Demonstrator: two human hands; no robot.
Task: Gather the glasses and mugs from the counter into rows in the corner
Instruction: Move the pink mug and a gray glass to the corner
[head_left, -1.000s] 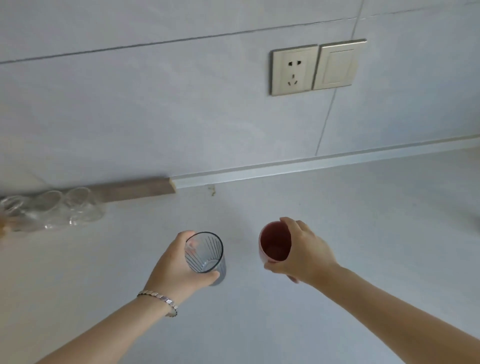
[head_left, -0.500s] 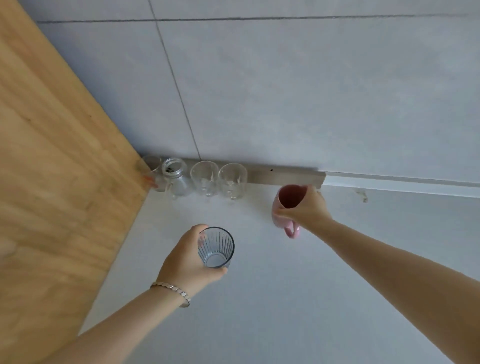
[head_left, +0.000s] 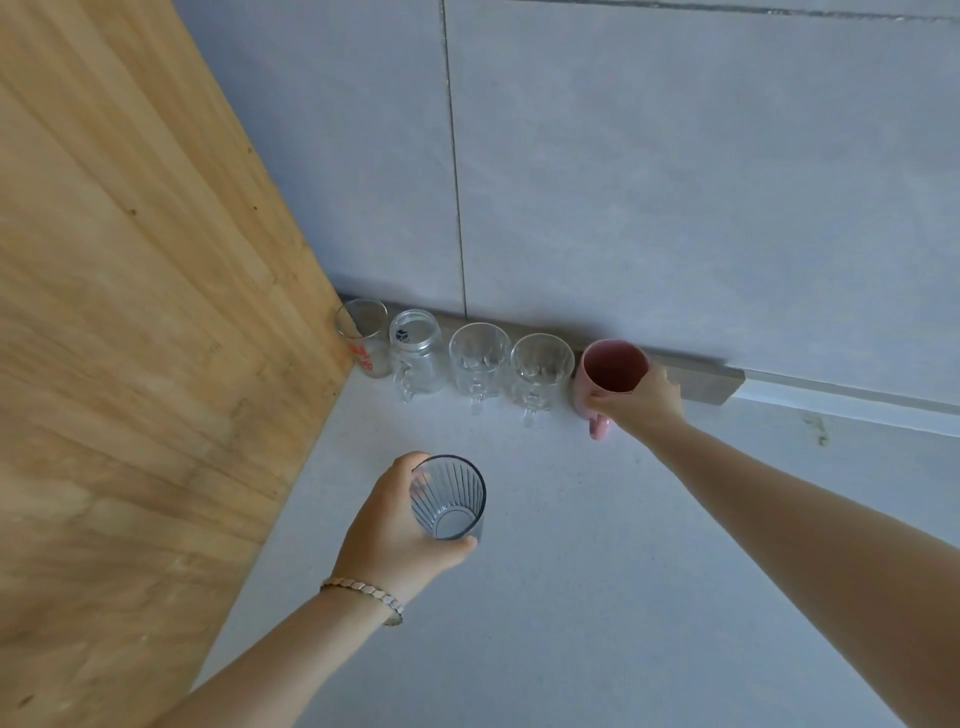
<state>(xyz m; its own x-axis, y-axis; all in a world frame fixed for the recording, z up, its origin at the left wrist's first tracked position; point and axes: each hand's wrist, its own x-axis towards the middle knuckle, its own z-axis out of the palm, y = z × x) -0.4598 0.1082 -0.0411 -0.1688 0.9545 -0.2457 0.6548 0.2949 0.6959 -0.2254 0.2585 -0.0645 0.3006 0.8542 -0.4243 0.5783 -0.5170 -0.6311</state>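
Observation:
My left hand (head_left: 397, 530) grips a ribbed grey-blue glass (head_left: 448, 499), upright over the white counter (head_left: 597, 597), in front of the row. My right hand (head_left: 641, 402) holds a pink mug (head_left: 610, 376) by its rim at the right end of the row, handle toward me; whether it rests on the counter I cannot tell. Along the wall stand a clear glass with red print (head_left: 363, 340) in the corner, a glass jar mug (head_left: 415, 353), and two cut-glass mugs (head_left: 479, 361) (head_left: 540, 371).
A tall wooden panel (head_left: 130, 338) closes off the left side. A grey tiled wall (head_left: 649, 182) with a low grey strip (head_left: 706, 382) runs behind the row. A bracelet (head_left: 363, 597) sits on my left wrist.
My right hand has carried the pink mug forward to the right end of the row by the wall. My left hand with the ribbed glass has come a little closer to the corner.

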